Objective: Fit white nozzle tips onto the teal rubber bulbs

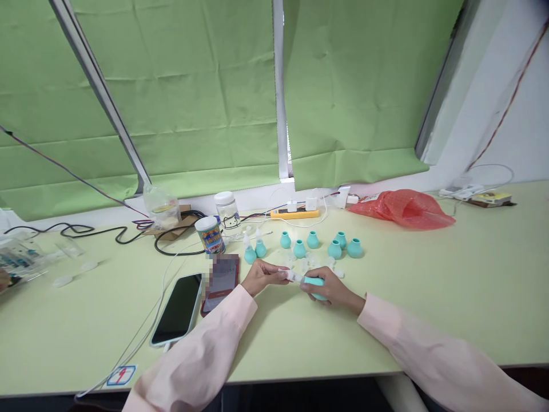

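Your left hand [266, 275] has its fingers pinched on a translucent nozzle [295, 276]; your right hand [331, 285] has its fingers clamped around a teal bulb [315, 282] at the nozzle's other end. Loose bulbs [299, 249] stand just beyond, and a red-cased phone [223, 281] lies near your left wrist. The counter [446, 274] spreads wide to your right; its front edge runs beneath your sleeves [422, 337].

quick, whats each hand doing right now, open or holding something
Left hand: closed, pinching a small whitish piece.
Right hand: closed, holding a teal bulb.
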The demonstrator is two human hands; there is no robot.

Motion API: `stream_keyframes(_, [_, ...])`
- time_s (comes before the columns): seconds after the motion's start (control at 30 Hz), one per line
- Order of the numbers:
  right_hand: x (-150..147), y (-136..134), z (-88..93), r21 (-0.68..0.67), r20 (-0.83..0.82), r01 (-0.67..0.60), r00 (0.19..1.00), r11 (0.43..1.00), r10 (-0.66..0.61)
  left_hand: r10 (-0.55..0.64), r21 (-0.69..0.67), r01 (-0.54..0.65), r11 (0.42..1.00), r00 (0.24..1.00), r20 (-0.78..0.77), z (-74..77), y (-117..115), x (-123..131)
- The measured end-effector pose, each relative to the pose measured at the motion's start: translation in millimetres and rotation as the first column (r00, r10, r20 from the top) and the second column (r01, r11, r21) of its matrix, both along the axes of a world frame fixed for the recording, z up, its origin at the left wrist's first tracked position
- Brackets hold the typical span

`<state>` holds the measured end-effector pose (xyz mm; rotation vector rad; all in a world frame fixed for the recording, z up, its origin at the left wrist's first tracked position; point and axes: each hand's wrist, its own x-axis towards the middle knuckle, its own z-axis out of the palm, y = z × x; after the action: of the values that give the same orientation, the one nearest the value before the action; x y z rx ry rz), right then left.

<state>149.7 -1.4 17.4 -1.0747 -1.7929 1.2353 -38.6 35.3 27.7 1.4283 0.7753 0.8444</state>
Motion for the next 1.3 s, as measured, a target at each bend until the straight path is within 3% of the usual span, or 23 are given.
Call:
stream_keyframes(0.3, [-1, -1, 2.0, -0.341, -0.295, -0.176, 0.953, 0.924, 0.073, -0.048, 0.036, 0.047, 0.998, 0.998, 0.038, 5.7, -6, 1])
stream_keyframes(0.53, [-2, 0, -3.2, -0.503, -0.437, -0.284, 0.899, 0.816, 0.044, -0.042, 0.167, 0.044, 0.985, 0.999, -0.015, 12.3, -10, 3])
stream_keyframes(0.8, [0, 5, -8.5, -0.559, -0.530, -0.425, 0.843, 0.712, 0.087, -0.099, 0.144, 0.092, 0.985, 0.994, 0.042, 10.6, -10, 3])
stream_keyframes(1.0, [0, 5, -10.1, -0.560, -0.528, -0.419, 0.845, 0.715, 0.082, -0.119, 0.038, 0.117, 0.992, 0.990, 0.075, 11.5, -12, 4])
stream_keyframes(1.3, [0, 3, -8.3, -0.531, -0.523, -0.417, 0.846, 0.738, 0.101, -0.115, 0.068, 0.112, 0.991, 0.992, 0.044, 13.3, -14, 6])
